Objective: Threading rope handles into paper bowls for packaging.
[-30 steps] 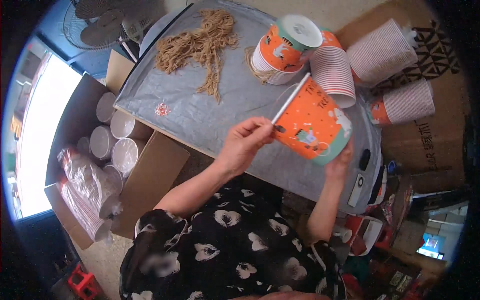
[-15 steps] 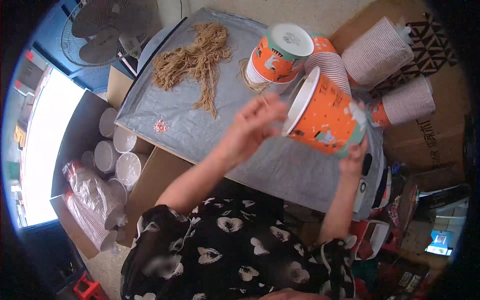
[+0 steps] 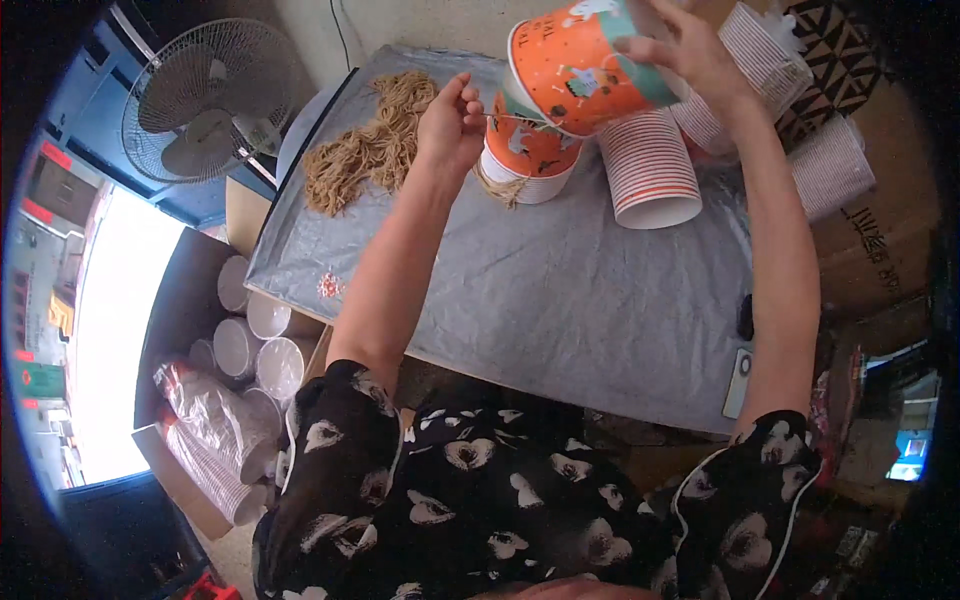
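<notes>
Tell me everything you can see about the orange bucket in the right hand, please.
The orange bucket looks like printed paper, with a pale rim, a green band at its base end, and cartoon figures and dark lettering. It is tilted, rim end leftward, partly hiding an upside-down bucket stack. The right hand grips its base end. Its inside is hidden.

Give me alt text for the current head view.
A person's right hand holds a tilted orange tub over a grey-covered table while the left hand holds a thin strand beside the tub. Tan twine and stacked tubs lie on the table; a carton of more tubs stands left.
</notes>
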The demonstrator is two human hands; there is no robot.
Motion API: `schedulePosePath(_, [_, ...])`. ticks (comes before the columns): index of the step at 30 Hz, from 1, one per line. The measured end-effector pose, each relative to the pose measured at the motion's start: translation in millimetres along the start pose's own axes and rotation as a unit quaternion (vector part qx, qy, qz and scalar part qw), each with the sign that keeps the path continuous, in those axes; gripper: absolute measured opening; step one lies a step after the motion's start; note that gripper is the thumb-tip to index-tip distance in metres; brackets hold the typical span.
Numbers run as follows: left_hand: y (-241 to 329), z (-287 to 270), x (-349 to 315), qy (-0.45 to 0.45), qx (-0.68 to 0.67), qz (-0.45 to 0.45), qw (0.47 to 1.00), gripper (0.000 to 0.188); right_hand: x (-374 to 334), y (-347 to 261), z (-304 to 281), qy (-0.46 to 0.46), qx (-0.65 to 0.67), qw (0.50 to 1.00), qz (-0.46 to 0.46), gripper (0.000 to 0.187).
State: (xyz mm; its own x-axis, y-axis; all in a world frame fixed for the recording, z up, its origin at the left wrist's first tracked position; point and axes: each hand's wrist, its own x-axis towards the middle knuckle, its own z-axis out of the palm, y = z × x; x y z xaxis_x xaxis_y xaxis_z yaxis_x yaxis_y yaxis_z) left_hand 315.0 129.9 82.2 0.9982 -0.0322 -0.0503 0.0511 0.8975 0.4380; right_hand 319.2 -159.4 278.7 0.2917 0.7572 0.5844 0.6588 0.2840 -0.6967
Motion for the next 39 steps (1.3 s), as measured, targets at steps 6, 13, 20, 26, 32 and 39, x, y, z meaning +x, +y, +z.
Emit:
schedulePosePath(6, [-19.6, -34.2, 17.9, 0.088, -0.009, -0.028, 0.996, 0.009, 40.8, 20.0, 17.2, 0.112, -0.331, 0.867, 0.357, 0.108])
schedulePosePath(13, [-54.1, -70.7, 17.7, 0.133, 0.037, -0.037, 0.99, 0.016, 50.9, 52.0, 22.7, -0.001, -0.415, 0.849, 0.327, 0.099])
schedulePosePath(20, [-68.0, -99.9, 6.9, 0.059, 0.147, -0.073, 0.985, 0.018, 48.1, 73.9, 23.0, -0.029, -0.423, 0.83, 0.363, 0.111])
schedulePosePath(26, [-76.9, -117.7, 14.1, 0.062, 0.118, -0.068, 0.989, 0.018, 50.6, 85.0, 36.2, -0.018, -0.477, 0.807, 0.348, 0.114])
schedulePosePath(32, [-84.9, -139.6, 15.8, 0.084, 0.165, -0.039, 0.982, 0.018, 53.9, 84.9, 45.5, -0.056, -0.443, 0.796, 0.41, 0.115])
schedulePosePath(39, [-93.2, -133.4, 10.9, 0.144, 0.211, -0.016, 0.967, 0.017, 44.5, 101.7, 53.5, -0.04, -0.464, 0.78, 0.419, 0.123])
